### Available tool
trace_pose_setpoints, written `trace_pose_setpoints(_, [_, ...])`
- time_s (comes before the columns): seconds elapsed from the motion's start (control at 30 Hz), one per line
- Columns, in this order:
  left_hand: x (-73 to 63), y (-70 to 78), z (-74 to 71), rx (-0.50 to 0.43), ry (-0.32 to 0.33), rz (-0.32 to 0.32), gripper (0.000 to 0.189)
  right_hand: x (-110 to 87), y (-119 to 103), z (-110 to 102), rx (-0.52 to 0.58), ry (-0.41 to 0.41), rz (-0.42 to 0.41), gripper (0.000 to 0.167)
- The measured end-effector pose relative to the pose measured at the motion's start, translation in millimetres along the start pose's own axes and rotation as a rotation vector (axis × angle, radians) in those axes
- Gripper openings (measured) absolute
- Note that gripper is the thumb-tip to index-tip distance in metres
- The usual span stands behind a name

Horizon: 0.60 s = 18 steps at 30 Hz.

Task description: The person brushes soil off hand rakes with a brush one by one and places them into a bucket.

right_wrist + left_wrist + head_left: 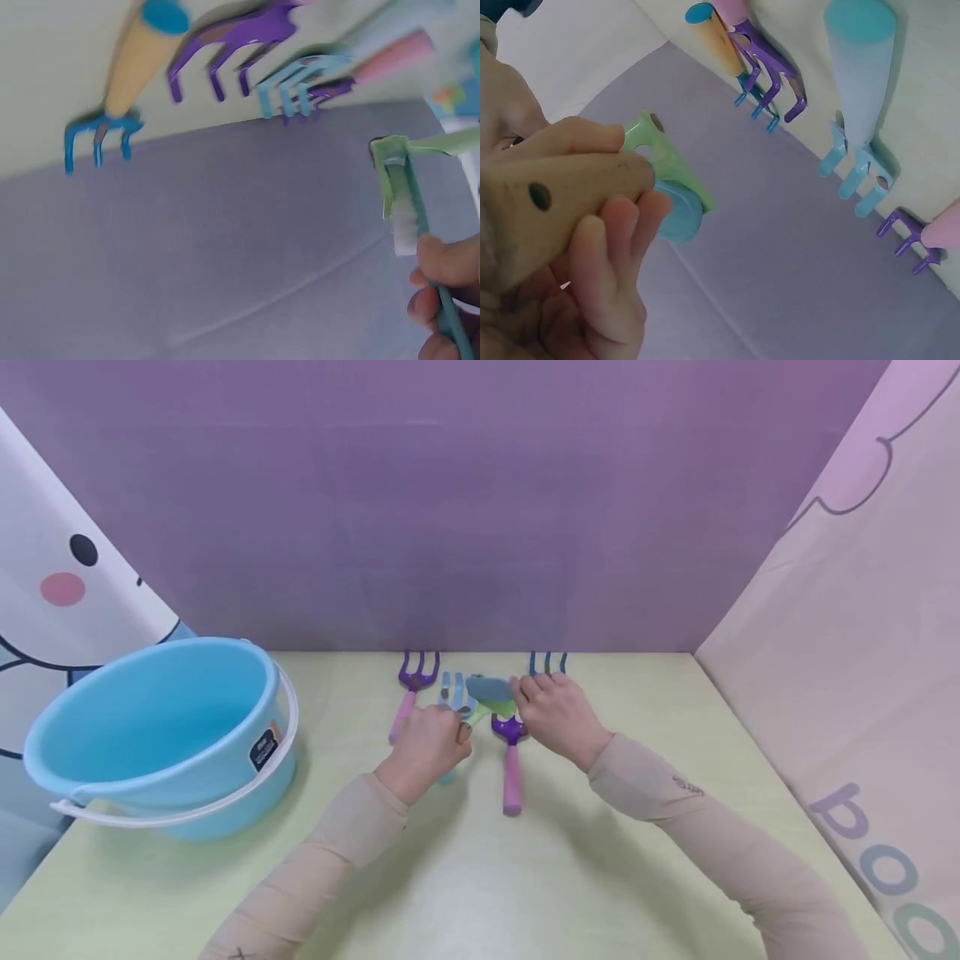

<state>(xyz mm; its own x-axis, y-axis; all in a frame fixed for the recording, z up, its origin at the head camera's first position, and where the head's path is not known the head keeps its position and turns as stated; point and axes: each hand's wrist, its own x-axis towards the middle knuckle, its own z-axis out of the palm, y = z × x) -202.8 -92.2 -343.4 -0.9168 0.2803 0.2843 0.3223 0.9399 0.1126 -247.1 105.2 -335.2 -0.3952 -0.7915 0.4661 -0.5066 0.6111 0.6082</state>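
Note:
My left hand [426, 745] grips the wooden handle [577, 187] of a small hand hoe with a green head [667, 161]. With my right hand [558, 714] I pinch a blue brush [489, 688]. Its white bristles [405, 225] lie against the green blade in the right wrist view. Both tools are held up over the table. Nearest beneath is a light blue rake [862, 176], partly hidden by my left hand in the head view. A purple rake with a pink handle [512, 777] lies between my forearms.
A second purple rake [408, 702] lies farther left; a blue rake with a wooden handle [142, 67] lies behind my right hand. The light blue bucket [195, 793], its white handle lowered, stands at the left. Purple [480, 527] and printed side panels enclose the table.

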Motion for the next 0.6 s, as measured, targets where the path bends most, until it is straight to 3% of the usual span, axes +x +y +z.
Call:
trace_pose_setpoints(0.2, [2.5, -0.8, -4.3, -0.075, -0.011, -0.028, 0.029, 3.8, -6.2, -1.2, -0.130, 0.059, 0.008, 0.025])
trace_pose_setpoints(0.43, [3.4, -2.9, -6.0, -0.156, 0.021, -0.062, 0.037, 2.4, -10.8, 8.4, -0.109, 0.164, 0.077, 0.028])
trace_pose_setpoints(0.6, [-0.5, -2.3, 0.1, -0.279, -0.063, -0.109, 0.038, -0.5, -3.2, 14.5, -0.028, 0.171, 0.200, 0.029])
